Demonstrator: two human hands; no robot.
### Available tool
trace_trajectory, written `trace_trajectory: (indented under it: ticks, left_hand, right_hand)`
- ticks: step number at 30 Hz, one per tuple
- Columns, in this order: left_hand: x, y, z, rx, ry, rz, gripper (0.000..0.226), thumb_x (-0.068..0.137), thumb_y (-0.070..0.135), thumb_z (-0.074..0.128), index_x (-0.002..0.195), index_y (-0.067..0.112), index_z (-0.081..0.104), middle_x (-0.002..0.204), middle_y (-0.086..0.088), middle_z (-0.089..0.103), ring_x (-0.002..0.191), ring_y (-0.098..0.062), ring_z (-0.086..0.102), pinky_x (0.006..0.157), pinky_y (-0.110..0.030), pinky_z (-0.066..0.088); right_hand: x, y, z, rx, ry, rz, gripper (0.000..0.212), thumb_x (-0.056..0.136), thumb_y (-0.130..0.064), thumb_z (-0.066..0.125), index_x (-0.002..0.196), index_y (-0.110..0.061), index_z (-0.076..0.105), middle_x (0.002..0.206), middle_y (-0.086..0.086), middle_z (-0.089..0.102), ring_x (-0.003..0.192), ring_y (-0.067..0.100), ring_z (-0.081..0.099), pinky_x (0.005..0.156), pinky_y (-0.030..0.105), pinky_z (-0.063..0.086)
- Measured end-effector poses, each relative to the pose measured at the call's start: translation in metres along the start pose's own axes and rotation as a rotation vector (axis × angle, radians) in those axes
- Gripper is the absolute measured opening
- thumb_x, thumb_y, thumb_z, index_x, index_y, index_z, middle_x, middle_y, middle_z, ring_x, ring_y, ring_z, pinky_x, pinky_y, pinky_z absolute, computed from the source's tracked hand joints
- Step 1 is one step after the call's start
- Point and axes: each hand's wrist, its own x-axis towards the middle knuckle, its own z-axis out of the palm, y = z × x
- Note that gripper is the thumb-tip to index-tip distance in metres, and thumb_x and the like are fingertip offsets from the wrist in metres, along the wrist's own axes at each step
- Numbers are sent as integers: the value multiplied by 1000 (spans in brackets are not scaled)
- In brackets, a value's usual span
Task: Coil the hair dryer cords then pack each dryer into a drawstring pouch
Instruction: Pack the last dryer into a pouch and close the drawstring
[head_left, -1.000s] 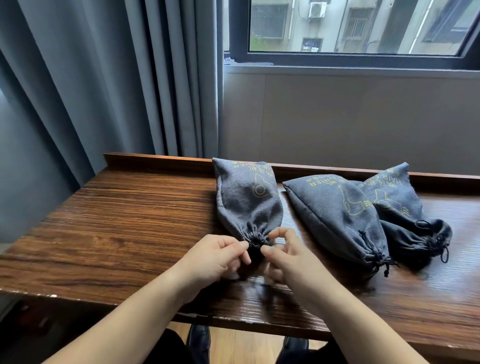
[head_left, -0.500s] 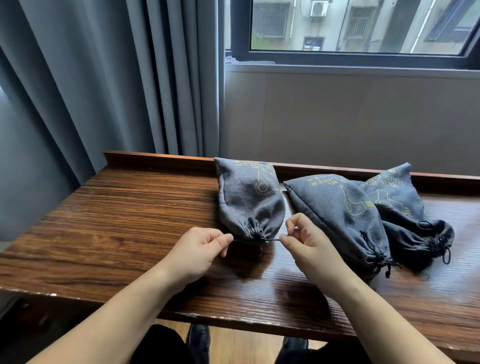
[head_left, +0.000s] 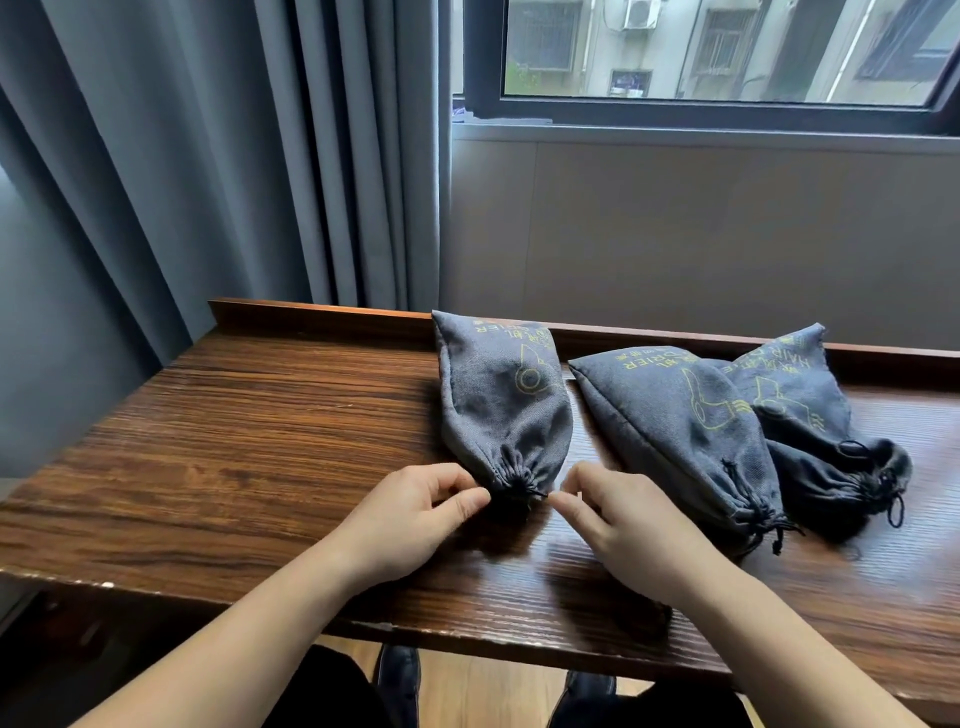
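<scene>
Both hands drawn back in to the pouch mouth since half a second ago; cord no longer stretched out sideways.

Left hand (head_left: 415, 512) and right hand (head_left: 618, 512), thumb-to-forefinger pinches either side of the black drawstring (head_left: 524, 488); actual hold on the cord likely, not clear. Grey fabric pouch with yellow print (head_left: 501, 405), mouth cinched, flat on dark wooden table (head_left: 249, 447). Two matching closed pouches (head_left: 675, 415), (head_left: 810, 415) further right. Step: closing last pouch. Next: a knot or release.
</scene>
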Motion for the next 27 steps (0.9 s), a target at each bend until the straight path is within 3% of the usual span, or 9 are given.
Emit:
trace_trajectory:
  ticks: [3,6,10,12,15,19,22,25,27]
  left_hand:
    - [1,8,3,141,-39,29,27,91,50,57,88,28,73,80,9,68,81,-6,60,84,-34,48]
    - [-1,17,9,354,-22,101,26,94,49,55,96,30,73,93,10,48,98,-11,42,94,-31,35]
    - [-1,32,13,471,-48,24,22,89,44,60,84,25,70,67,11,52,75,-7,53,74,-26,39]
    - [1,40,19,164,-66,-121,22,88,31,65,74,14,67,52,7,53,49,-3,45,56,-25,35]
    - [-2,50,28,-487,-90,-312,16,92,11,60,78,6,65,61,-2,65,51,-12,52,48,-24,32]
    - [-7,59,37,-938,-43,-411,22,97,8,54,77,11,62,70,-8,67,61,-17,61,60,-27,46]
    - [-7,60,38,-1173,-29,-483,19,98,9,52,83,6,63,64,-8,62,64,-21,62,66,-31,50]
    - [-7,58,37,-1203,-44,-501,15,99,13,52,88,9,61,58,0,48,49,-12,46,46,-21,40]
    - [-8,58,35,-1183,-76,-489,14,99,15,51,89,10,59,59,2,44,41,-7,33,38,-18,29]
  right_hand:
    - [-3,-8,-3,-25,19,40,38,98,-48,51,76,-18,58,58,-10,54,63,6,51,60,25,36]
    - [-6,-15,-6,84,-34,128,35,98,-40,54,73,-17,60,56,-20,57,57,0,51,56,17,36]
    - [-9,-25,-3,583,-81,330,35,101,-23,54,68,-11,59,54,-2,57,52,15,52,57,32,47]
    - [-11,-33,-3,731,-84,357,34,100,-15,52,68,-11,61,56,4,60,57,20,55,62,37,47]
    - [-16,-44,-2,730,-110,295,33,99,-13,52,69,-15,66,61,4,68,61,15,60,69,37,49]
    - [-31,-54,1,231,-174,-7,26,98,-35,53,76,-24,63,69,-12,65,68,3,56,72,29,47]
    - [-34,-48,6,-104,-80,-99,44,92,-58,40,83,-20,59,74,-6,57,77,11,53,73,34,45]
    - [-26,-29,9,192,208,60,27,85,-52,59,82,-25,53,79,-10,60,74,7,54,71,27,44]
    - [-19,-24,13,466,149,141,30,78,-45,70,92,-28,49,93,-12,66,78,8,60,78,30,49]
